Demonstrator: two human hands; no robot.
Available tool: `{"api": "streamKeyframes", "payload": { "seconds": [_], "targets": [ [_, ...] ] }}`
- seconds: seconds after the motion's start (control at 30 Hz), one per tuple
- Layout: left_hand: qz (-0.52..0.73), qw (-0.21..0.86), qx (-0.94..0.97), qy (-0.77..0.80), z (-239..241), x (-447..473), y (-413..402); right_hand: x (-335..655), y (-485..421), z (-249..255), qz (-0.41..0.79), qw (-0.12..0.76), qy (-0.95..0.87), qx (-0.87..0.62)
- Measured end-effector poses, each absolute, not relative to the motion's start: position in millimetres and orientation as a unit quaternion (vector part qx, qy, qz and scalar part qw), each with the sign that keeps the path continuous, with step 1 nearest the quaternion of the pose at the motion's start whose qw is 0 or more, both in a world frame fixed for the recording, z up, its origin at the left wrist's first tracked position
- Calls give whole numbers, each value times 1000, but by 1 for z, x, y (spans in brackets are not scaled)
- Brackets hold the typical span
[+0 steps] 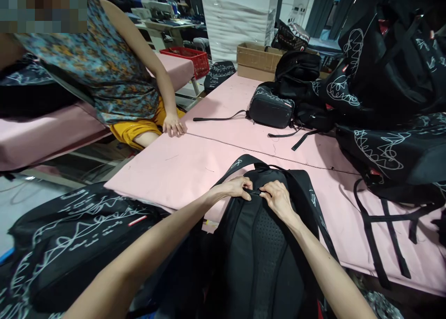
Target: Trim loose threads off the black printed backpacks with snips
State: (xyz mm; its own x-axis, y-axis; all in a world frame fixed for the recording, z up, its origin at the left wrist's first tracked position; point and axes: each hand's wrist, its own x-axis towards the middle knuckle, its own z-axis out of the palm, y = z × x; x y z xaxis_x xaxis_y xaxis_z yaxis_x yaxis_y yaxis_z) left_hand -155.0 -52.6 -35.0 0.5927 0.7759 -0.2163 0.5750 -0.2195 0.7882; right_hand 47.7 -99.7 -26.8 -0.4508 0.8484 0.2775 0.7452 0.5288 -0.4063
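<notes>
A black backpack (244,258) stands upright in front of me at the table's edge, its padded back panel toward me. Across its upper part runs a thin black strap (256,192), pinched between the fingertips of both hands. My left hand (240,188) grips the strap's left part, thumb below and fingers above. Just to the right, my right hand (278,198) pinches it too, fingers curled. The fingertips hide part of the strap. White-printed shoulder straps (315,203) arch at the bag's top and right side.
A pink-covered table (160,170) spreads ahead. Black backpacks (393,156) are piled on the right, loose straps hanging over the table. Another printed bag (83,235) lies lower left. A co-worker's hand (173,125) rests on the table edge. A cardboard box (259,61) stands at the back.
</notes>
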Motion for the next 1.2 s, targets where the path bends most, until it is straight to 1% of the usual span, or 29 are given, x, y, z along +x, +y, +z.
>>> {"api": "streamKeyframes", "payload": {
  "seconds": [0.07, 0.1, 0.23, 0.3, 0.37, 0.57, 0.63, 0.7, 0.8, 0.93, 1.03, 1.1, 1.2],
  "targets": [
    [110, 441, 774, 440, -34, -155, -53, 44, -99, -28, 132, 234, -838, -475],
    [108, 437, 775, 444, -33, -154, -53, 44, -98, -29, 154, 252, -823, -486],
    [96, 417, 777, 461, -29, -155, -55, 63, -95, -29, 289, 407, -663, -558],
    [90, 403, 782, 467, -25, -155, -57, 84, -97, -26, 311, 441, -615, -575],
    [88, 385, 788, 471, -19, -150, -61, 105, -103, -24, 286, 407, -632, -595],
    [69, 299, 826, 473, 3, -115, -71, 129, -121, -19, 126, 173, -748, -629],
    [47, 281, 827, 484, 12, -103, -72, 132, -120, -11, 115, 121, -763, -625],
    [22, 256, 831, 493, 20, -93, -73, 137, -120, 0, 145, 82, -778, -606],
    [-19, 211, 838, 503, 27, -76, -73, 144, -129, 18, 179, 47, -802, -568],
    [-100, 179, 828, 522, 21, -49, -72, 132, -160, 21, 99, 68, -845, -521],
    [-154, 171, 815, 532, 9, -33, -70, 121, -185, 13, 41, 45, -865, -498],
    [-175, 168, 810, 535, 2, -28, -68, 118, -195, 9, 25, 31, -873, -486],
    [-175, 173, 812, 529, -4, -23, -66, 118, -203, 10, 16, 35, -883, -469]
  ]
}}
